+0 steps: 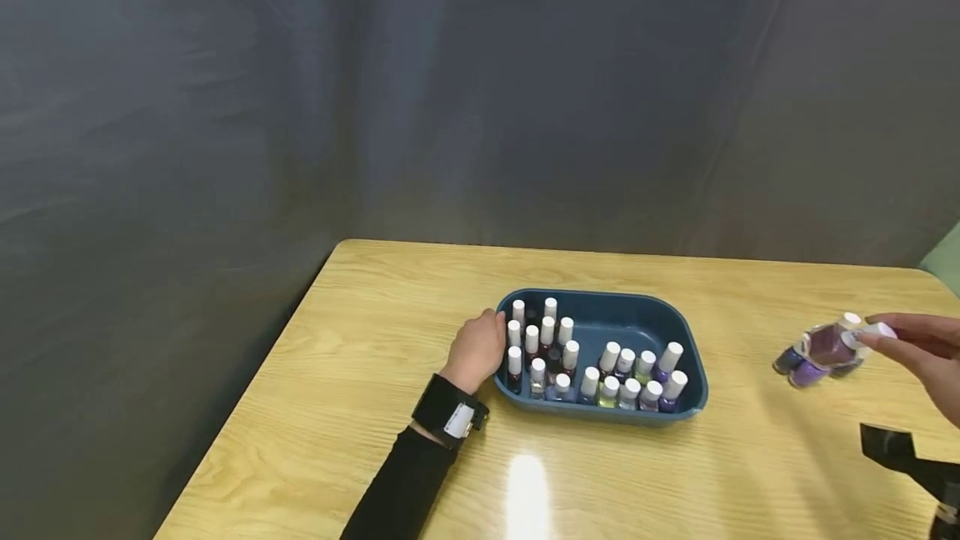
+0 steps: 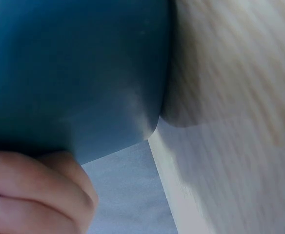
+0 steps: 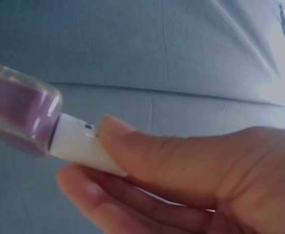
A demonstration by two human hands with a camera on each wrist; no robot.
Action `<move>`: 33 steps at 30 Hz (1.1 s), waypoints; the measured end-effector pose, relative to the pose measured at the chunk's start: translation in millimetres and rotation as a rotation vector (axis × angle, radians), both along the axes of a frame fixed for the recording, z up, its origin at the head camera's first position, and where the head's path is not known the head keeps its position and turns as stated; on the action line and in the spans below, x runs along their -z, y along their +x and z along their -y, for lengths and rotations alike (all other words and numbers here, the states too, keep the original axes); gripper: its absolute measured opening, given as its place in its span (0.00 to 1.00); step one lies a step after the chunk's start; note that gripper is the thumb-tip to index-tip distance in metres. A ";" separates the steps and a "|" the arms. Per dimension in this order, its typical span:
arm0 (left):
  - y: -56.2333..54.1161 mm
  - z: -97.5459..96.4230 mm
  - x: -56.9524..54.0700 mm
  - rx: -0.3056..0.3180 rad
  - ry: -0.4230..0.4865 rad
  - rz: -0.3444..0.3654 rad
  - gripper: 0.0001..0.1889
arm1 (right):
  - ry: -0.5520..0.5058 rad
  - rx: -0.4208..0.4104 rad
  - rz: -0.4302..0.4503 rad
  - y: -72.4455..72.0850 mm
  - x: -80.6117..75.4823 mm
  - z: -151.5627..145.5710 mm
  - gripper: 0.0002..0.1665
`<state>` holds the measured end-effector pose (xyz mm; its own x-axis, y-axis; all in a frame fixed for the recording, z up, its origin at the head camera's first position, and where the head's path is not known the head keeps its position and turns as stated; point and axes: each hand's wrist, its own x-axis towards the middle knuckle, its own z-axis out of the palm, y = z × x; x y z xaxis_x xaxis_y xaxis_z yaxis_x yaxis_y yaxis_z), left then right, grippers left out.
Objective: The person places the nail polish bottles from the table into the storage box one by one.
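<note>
At the left end of a blue plastic tray (image 1: 637,417), my left hand (image 1: 477,352) grips the rim. In the left wrist view the curled fingers (image 2: 40,195) lie against the tray's outer wall (image 2: 84,83). My right hand (image 1: 918,357), at the far right of the head view, pinches a nail polish bottle (image 3: 20,105) by its white cap (image 3: 79,146) between thumb and fingers. This bottle holds mauve polish and is tilted, with its body pointing left. In the head view it overlaps a small group of nail polish bottles, among them a purple bottle (image 1: 808,372).
Several white-capped nail polish bottles (image 1: 609,357) stand in the tray, along its left end and near side. Bare tray floor (image 1: 600,327) shows at the back. A dark curtain (image 1: 525,107) hangs behind the wooden table (image 1: 337,407). A green surface (image 1: 947,261) shows at the right edge.
</note>
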<state>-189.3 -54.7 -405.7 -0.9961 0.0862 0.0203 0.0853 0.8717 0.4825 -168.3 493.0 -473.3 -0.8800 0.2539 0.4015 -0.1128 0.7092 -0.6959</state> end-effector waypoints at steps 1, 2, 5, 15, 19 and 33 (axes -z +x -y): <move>0.5 -3.2 0.6 0.006 0.000 0.010 0.20 | -0.018 -0.002 0.004 -1.7 11.1 -12.9 0.18; 0.9 -5.8 1.0 0.010 0.001 0.018 0.20 | -0.028 0.000 0.013 -0.8 14.7 -17.9 0.19; 1.2 -9.8 2.1 0.008 0.000 0.039 0.20 | -0.043 -0.007 0.006 6.3 5.3 -6.6 0.17; 0.0 -10.4 3.0 -0.001 -0.031 0.031 0.20 | -0.103 -0.124 -0.140 21.6 -44.3 70.3 0.17; -0.5 -8.8 1.8 -0.013 -0.030 0.043 0.20 | -0.016 -0.124 -0.113 16.2 -41.4 78.7 0.15; -0.5 -3.3 3.8 -0.032 -0.029 0.032 0.20 | 0.357 -0.031 0.231 53.8 -161.0 211.6 0.27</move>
<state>-189.8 -51.4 -409.6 -0.9984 0.0544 -0.0139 0.0420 0.8874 0.4592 -114.4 281.4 -312.3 -0.9622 0.1069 0.2506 -0.0074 0.9092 -0.4163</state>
